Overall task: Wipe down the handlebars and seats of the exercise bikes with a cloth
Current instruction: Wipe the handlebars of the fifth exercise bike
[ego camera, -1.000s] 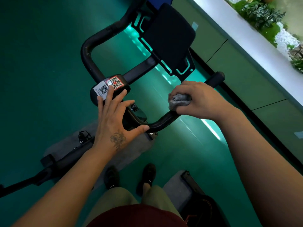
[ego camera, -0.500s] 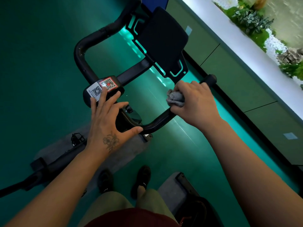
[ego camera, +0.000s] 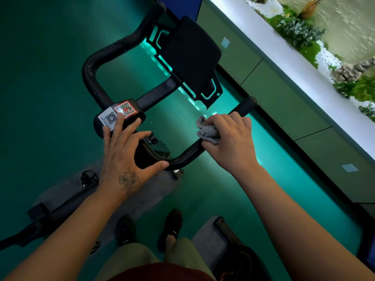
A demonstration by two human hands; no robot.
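The black handlebar of an exercise bike loops in front of me, with a dark console panel at its far end. My right hand grips the right bar with a crumpled grey cloth wrapped under its fingers, a short way below the bar's end cap. My left hand rests on the handlebar's centre block, fingers straight over the QR stickers and thumb against the near curve of the bar. No seat is in view.
The bike's base and a pedal stand on a grey mat on the green floor. A second mat and dark frame lie at lower right near my feet. A green wall panel and white ledge with plants run along the right.
My right hand with the cloth has slid up the right bar toward its end cap. The left hand stays on the centre block.
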